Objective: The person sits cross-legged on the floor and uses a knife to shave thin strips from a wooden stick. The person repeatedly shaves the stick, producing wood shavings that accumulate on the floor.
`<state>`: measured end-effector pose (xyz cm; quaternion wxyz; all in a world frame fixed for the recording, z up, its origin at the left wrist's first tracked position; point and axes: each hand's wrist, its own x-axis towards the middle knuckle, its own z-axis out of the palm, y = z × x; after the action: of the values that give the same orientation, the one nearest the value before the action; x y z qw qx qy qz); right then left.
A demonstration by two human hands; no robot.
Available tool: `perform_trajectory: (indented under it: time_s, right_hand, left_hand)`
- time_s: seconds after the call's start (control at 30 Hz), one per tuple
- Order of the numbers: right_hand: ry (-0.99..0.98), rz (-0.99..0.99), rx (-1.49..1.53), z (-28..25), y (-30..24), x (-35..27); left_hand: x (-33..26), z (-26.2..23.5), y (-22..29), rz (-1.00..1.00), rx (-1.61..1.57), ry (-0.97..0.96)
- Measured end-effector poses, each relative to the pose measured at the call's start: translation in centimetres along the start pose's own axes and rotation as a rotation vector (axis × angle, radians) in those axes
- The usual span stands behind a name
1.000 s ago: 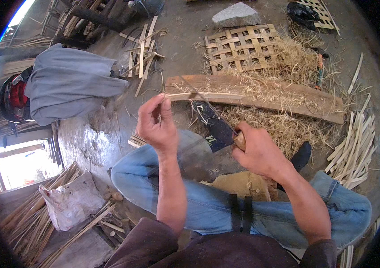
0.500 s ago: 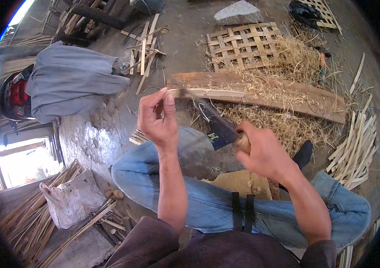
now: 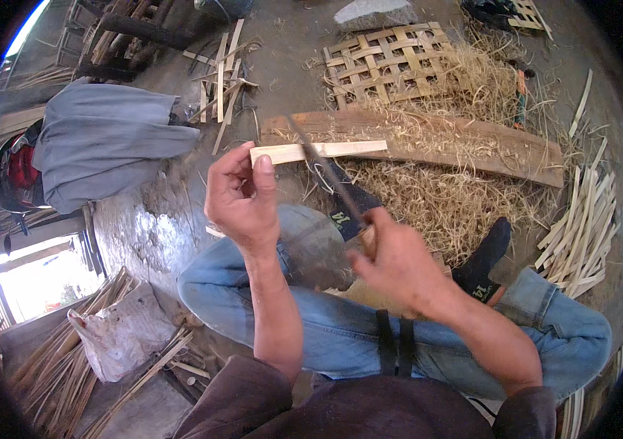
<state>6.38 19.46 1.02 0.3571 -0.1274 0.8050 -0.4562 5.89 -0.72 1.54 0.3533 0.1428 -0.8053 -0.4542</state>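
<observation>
Between the thumb and fingers of my left hand [image 3: 244,201] is the left end of a pale bamboo strip [image 3: 348,148], its broad face showing. My right hand [image 3: 403,260] is closed round the wooden handle of a long dark knife [image 3: 333,172]. The blade slants up to the left and crosses the strip near its middle; whether it touches the strip I cannot tell. Beneath the strip lies a long brown wooden plank [image 3: 465,146] strewn with thin shavings.
Curly shavings [image 3: 428,208] heap around the plank, with a woven bamboo mat [image 3: 384,64] and a grey stone [image 3: 374,13] beyond. Cut strips [image 3: 582,227] lie at the right. A grey cloth [image 3: 106,146] hangs at the left, above a pale sack [image 3: 121,329] and sticks.
The bamboo strip has turned from its narrow edge to its broad face. My right hand and the knife have moved left, and the blade now angles up across the strip.
</observation>
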Motion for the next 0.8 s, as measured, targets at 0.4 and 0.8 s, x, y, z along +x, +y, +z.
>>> perform_trajectory:
  time_s: [0.4,0.8]
  right_hand:
    - [-0.01,-0.205,0.221,0.3,-0.2,0.2]
    - [0.032,-0.261,0.252,0.7,-0.3,-0.3]
  left_hand:
    - [0.3,0.0,0.6,-0.007,-0.05,-0.021]
    - [0.1,0.3,0.6,0.007,-0.081,-0.034]
